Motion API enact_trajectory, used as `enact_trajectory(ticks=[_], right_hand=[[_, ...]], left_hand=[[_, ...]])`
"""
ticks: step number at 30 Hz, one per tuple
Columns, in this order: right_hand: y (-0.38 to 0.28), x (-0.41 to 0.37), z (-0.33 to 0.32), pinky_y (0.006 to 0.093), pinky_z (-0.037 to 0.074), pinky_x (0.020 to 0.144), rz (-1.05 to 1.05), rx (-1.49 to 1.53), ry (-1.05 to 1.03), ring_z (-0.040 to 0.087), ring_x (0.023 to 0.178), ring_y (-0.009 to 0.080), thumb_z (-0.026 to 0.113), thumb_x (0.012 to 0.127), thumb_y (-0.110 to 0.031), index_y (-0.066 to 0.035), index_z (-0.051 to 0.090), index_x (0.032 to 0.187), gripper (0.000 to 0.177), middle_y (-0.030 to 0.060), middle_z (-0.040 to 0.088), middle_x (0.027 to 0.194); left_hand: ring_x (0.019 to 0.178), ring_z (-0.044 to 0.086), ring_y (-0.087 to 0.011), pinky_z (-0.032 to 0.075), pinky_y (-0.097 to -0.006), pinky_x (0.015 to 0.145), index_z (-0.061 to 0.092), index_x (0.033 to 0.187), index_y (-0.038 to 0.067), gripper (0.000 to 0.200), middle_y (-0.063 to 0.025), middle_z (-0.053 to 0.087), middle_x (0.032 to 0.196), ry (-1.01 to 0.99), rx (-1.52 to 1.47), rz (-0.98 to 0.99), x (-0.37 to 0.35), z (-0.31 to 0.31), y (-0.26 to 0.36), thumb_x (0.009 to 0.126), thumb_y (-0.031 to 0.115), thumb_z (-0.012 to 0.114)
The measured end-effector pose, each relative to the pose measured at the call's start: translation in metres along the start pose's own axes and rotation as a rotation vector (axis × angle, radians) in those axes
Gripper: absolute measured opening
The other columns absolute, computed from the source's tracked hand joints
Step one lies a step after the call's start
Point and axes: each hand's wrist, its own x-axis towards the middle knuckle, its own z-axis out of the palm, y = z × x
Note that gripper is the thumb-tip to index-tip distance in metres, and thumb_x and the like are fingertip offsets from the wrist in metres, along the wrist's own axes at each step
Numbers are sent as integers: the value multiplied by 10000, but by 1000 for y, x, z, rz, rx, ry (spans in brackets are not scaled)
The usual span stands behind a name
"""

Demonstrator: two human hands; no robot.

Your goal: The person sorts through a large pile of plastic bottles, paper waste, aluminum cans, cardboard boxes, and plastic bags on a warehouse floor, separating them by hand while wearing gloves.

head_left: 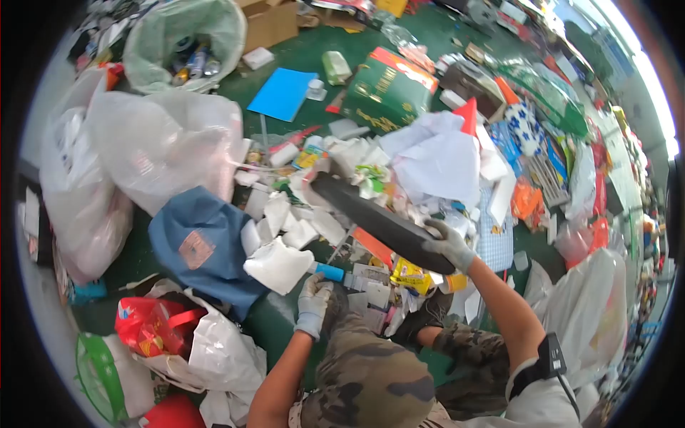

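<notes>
Black slab (382, 221) looked light, stiff; right hand (449, 246) clasped its easily gripped near end; left hand (314, 304) curled, hold unclear.

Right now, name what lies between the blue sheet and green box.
The head view shows a pale green packet and a small white container there, with green floor around them.

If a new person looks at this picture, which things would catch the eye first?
Probably the long dark object, held in the right hand over the heap of scraps in the middle. Next might come the bright blue sheet on the green floor beyond the heap, and the green and red box to its right.
</notes>
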Motion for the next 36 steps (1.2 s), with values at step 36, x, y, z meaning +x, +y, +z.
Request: enact_trajectory(ticks=[36], right_hand=[[-193,-203,21,397,450,826,-892,-727,435,582,901,304,630,738,-189,-41,603,944,256,133,613,933]], left_hand=[[772,552,-208,471,-320,666,473,1154,6,393,-135,581,984,392,-294,232,-181,-145,71,912,303,385]])
